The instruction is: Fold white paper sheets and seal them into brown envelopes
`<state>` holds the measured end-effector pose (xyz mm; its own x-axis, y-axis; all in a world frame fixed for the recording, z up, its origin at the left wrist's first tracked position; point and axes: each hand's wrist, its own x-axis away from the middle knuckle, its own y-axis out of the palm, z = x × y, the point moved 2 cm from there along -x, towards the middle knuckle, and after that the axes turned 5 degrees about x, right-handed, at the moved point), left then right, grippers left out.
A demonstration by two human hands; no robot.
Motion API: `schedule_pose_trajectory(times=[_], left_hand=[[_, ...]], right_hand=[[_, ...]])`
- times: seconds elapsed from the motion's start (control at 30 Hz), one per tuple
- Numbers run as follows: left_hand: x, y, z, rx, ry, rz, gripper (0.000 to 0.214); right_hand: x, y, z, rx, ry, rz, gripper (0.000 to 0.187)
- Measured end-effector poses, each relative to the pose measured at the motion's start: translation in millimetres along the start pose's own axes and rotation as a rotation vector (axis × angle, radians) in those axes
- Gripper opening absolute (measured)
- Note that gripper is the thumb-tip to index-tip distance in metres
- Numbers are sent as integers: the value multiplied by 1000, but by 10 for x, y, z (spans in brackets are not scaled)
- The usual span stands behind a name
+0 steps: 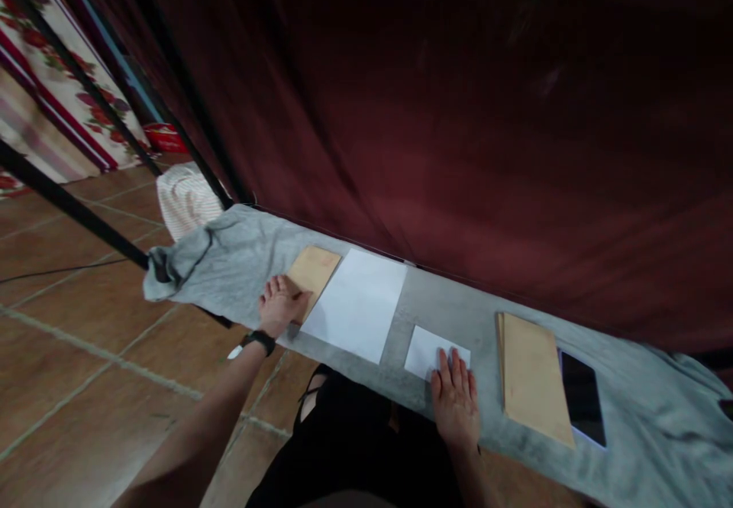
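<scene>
My left hand (279, 305) lies with fingers stretched over the lower left part of a brown paper envelope (317, 267). Beside that envelope, a large white sheet of paper (360, 305) lies flat, its left edge close to the envelope. My right hand (455, 397) rests its spread fingers on the near right corner of a smaller white piece of paper (429, 347), which looks folded or cut to size. Farther right is a small stack of brown envelopes (535, 378), and neither hand touches it.
A grey cloth (458, 302) covers the narrow bench. A dark-screened phone or tablet (582, 397) lies partly beside the envelope stack. Behind hangs a dark red curtain (486, 149). Black metal poles (74, 206) cross the left side, above a tiled floor (69, 355).
</scene>
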<state>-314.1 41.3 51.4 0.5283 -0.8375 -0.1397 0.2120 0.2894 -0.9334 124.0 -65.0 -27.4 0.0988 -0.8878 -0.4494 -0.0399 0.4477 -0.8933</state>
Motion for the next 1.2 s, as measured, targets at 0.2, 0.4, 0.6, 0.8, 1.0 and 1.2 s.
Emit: schedule_pose_trajectory(times=[0.2, 0.4, 0.6, 0.8, 1.0, 1.2], left_hand=[[120, 64, -91, 6, 18, 14, 84], [213, 26, 239, -57, 170, 56, 69], [814, -4, 937, 47, 625, 51, 58], [1928, 346, 1613, 181, 1098, -167, 57], [2298, 697, 1799, 210, 1154, -269, 54], [2264, 711, 1798, 208, 1155, -264, 57]], right_hand=[[-9, -18, -4, 5, -3, -1, 55], [-9, -16, 2, -1, 5, -19, 54], [-13, -15, 3, 2, 8, -40, 53], [-30, -61, -2, 5, 3, -48, 52], [-42, -88, 4, 20, 1, -90, 51], [-50, -98, -7, 13, 20, -72, 52]])
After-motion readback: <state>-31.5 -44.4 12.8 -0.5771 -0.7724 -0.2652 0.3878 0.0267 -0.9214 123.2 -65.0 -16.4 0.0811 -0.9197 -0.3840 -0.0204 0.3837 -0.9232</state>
